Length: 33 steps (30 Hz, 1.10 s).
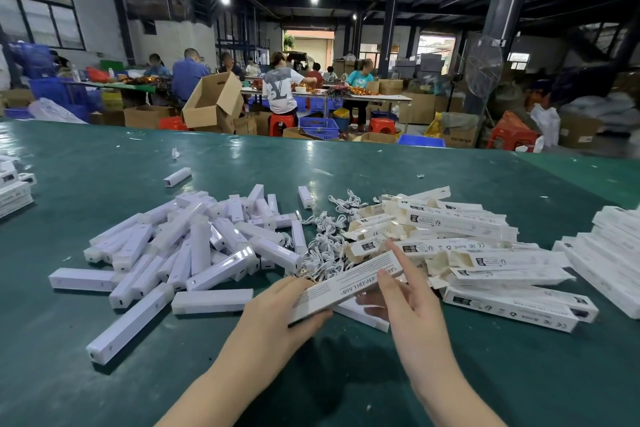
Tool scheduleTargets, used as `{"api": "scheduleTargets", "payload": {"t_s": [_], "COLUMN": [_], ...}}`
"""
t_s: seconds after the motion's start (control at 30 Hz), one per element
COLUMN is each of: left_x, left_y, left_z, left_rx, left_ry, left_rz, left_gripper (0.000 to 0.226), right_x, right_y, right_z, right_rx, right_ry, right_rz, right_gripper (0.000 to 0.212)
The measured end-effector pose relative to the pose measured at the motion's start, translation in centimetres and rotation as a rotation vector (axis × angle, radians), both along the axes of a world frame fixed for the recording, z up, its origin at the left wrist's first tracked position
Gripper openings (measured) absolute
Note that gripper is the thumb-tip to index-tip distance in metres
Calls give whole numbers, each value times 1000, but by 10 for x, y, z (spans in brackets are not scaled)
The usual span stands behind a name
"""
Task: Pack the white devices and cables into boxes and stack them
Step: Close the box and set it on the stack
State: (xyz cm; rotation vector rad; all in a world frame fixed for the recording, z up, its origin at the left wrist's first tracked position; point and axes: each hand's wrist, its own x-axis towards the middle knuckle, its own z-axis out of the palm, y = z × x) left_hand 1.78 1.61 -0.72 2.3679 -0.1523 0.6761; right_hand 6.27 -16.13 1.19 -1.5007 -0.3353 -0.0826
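Observation:
A long white printed box (346, 284) is held low over the green table (104, 163), slanting up to the right. My left hand (277, 308) grips its near end, thumb under and fingers on top. My right hand (401, 291) holds the box's middle, its fingers laid along the top and one finger lower down. A heap of white bar-shaped devices (194, 246) lies to the left. Coiled white cables (325, 253) sit in the middle, just beyond the box. Empty open boxes (457, 239) are piled to the right.
Stacks of packed boxes stand at the right edge (609, 253) and the left edge (14, 191) of the table. One more box (363, 317) lies under my hands. Beyond the table several people sit at work tables among cardboard cartons (211, 100) and blue crates.

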Motion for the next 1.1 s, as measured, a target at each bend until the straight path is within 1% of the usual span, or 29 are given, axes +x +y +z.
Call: {"api": "scheduleTargets", "payload": {"t_s": [0.07,0.13,0.2,0.27,0.33,0.43,0.47,0.5,0.53,0.57,0.63,0.7,0.73,0.77,0.83,0.87,0.9,0.93,1.0,1.03,1.07,1.1], "left_x": [1,2,1,0,-1,-1,0,1,2,3,4,4,4,4,4,4,4,4,4,4,4,4], "left_y": [-1,-6,-9,-8,-5,-2,-1,-1,-2,-2,-2,-1,0,0,1,1,1,0,0,0,-1,-1], "left_z": [-1,-1,0,1,2,1,1,0,-1,-2,-4,-5,-5,-5,-6,-6,-5,-5,-4,-4,-4,-4], "left_rx": [-6,-41,-74,-87,-74,-76,-76,-73,-72,-72,-63,-50,-46,-45,-50,-54,-58,-60,-59,-56,-54,-54], "left_ry": [-6,-11,-12,-2,19,32,30,30,29,31,46,63,72,78,80,81,82,83,82,83,85,87], "left_rz": [-22,-74,-130,-166,-162,-134,-123,-115,-115,-118,-125,-129,-129,-127,-126,-125,-125,-124,-120,-116,-113,-111], "left_gripper": [23,28,35,42,43,38,34,29,25,21,19,19,18,18,18,19,20,20,21,21,21,22], "right_x": [-2,-1,2,6,11,22,23,22,22,20,15,12,11,9,9,10,12,15,21,24,27,29], "right_y": [4,4,-3,-17,-32,-51,-56,-58,-59,-58,-54,-47,-44,-43,-47,-49,-52,-54,-57,-58,-59,-59], "right_z": [-1,1,8,19,28,38,40,41,42,42,39,34,32,30,27,26,24,23,24,25,25,24], "right_rx": [-21,12,45,3,-108,-437,-530,-596,-642,-672,-747,-927,-989,-1023,-1083,-1135,-1194,-1247,-1337,-1334,-1297,-1251], "right_ry": [41,75,66,-7,-73,-141,-178,-219,-245,-249,-205,-215,-209,-161,-19,16,16,-19,-110,-118,-116,-117], "right_rz": [32,1,-80,-192,-332,-667,-748,-768,-717,-602,-267,34,144,233,349,369,335,242,-41,-140,-186,-187], "right_gripper": [41,38,35,33,36,53,54,50,44,38,32,31,32,36,50,55,55,53,54,57,58,57]}}
